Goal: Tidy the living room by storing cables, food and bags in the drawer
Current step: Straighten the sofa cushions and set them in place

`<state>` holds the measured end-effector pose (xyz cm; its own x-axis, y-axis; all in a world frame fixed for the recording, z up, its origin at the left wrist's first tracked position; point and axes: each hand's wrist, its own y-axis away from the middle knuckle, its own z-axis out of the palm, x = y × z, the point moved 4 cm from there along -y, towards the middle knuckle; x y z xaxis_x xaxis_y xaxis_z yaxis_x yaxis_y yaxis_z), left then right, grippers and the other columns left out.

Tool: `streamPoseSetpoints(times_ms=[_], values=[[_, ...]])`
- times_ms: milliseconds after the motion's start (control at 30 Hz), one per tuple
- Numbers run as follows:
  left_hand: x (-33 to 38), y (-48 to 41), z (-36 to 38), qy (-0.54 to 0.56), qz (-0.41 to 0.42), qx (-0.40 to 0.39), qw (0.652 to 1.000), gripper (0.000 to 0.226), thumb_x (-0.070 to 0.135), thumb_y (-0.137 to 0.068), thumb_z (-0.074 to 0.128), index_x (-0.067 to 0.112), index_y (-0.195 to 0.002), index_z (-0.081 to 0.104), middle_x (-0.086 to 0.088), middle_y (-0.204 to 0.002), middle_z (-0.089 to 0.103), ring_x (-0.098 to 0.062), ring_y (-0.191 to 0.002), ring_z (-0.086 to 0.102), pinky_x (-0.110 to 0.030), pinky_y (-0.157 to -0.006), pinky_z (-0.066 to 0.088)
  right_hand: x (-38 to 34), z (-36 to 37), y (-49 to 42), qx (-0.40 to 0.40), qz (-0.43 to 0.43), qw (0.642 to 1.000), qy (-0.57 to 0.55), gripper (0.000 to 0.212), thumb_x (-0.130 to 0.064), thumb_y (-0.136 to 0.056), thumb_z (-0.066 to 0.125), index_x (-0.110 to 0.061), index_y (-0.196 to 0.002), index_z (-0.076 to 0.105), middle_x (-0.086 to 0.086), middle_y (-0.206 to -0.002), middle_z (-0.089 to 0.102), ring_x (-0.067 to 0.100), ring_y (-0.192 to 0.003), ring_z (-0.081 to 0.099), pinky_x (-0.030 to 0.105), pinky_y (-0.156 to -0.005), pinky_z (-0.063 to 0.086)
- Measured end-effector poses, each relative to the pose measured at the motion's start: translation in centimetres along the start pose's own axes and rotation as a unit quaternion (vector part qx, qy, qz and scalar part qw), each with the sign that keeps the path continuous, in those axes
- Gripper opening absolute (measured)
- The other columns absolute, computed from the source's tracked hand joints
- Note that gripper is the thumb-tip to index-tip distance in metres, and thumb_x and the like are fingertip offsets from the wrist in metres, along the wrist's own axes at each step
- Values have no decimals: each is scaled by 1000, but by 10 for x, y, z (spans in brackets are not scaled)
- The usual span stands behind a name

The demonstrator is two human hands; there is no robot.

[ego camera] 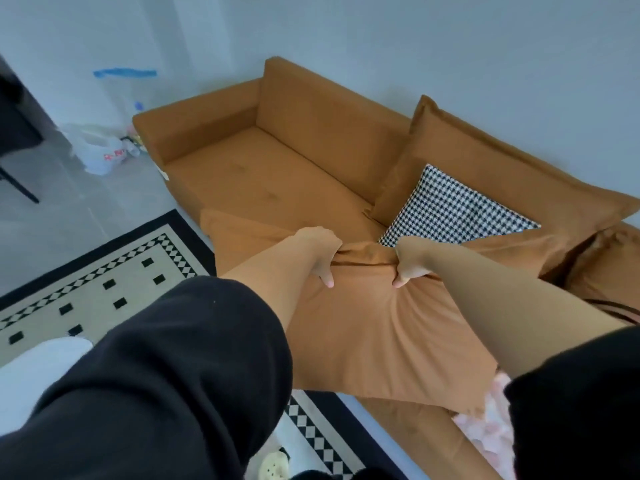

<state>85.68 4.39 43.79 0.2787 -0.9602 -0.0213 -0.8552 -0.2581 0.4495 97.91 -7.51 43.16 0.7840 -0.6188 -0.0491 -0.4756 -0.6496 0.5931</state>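
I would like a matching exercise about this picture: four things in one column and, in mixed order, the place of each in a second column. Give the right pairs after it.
Things
1. orange cushion
2. checked pillow
3. white plastic bag
4. patterned rug

Places
A. on the floor beside the arm of the sofa
B. gripped by the left hand and the right hand
C. on the floor in front of the sofa
D. on the sofa, against a back cushion

Pairs: 1-B, 2-D, 3-A, 4-C
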Motion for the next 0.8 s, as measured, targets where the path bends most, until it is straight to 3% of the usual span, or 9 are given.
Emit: streamPoseSetpoints(times_ms=[133,267,433,500,567,667,800], values=[[-55,-18,-7,20,23,30,999,58,58,-70,73,19,-103,46,-1,-108,45,-22,-107,47,-32,-82,38,-40,-16,-32,27,2,999,16,40,-35,-78,73,-3,-102,64,3,-88,56,22,-85,55,31,-76,47],[-83,-61,-26,9,58,50,997,83,60,-65,75,19,-129,41,0,-120,52,-23,-114,48,-37,-92,36,-52,-43,-68,61,3,998,19,34,-40,-77,71,-8,-83,62,0,-80,55,22,-80,56,33,-72,50],[-108,-134,-61,-37,88,23,995,104,43,-66,82,24,-147,19,0,-125,53,-23,-114,54,-32,-82,38,-26,-83,-122,75,38,996,-34,35,-36,-72,76,-3,-80,64,3,-76,60,23,-76,60,31,-65,50],[-116,-158,-73,-50,91,27,994,91,34,-72,79,22,-143,25,0,-123,54,-23,-111,55,-32,-77,39,-17,-98,-144,74,41,995,-54,35,-34,-71,76,-2,-81,66,6,-79,64,23,-76,61,32,-66,51],[-126,-183,-82,-52,95,37,993,65,29,-76,76,19,-126,37,-1,-115,58,-23,-102,57,-31,-71,39,-10,-111,-166,73,48,994,-62,35,-35,-71,76,-3,-82,65,7,-80,65,23,-76,61,32,-65,50],[-147,-217,-92,-44,106,61,992,36,21,-82,69,19,-103,40,-1,-110,59,-24,-100,57,-31,-70,37,-6,-128,-200,78,58,993,-64,34,-36,-71,76,-6,-79,62,4,-78,62,22,-75,60,30,-62,48],[-180,-256,-111,-50,126,135,982,21,10,-88,52,19,-106,49,-3,-111,60,-26,-103,58,-31,-72,36,-8,-156,-244,49,86,992,-84,41,-43,-66,79,-14,-85,59,0,-84,61,20,-79,59,32,-70,51]])
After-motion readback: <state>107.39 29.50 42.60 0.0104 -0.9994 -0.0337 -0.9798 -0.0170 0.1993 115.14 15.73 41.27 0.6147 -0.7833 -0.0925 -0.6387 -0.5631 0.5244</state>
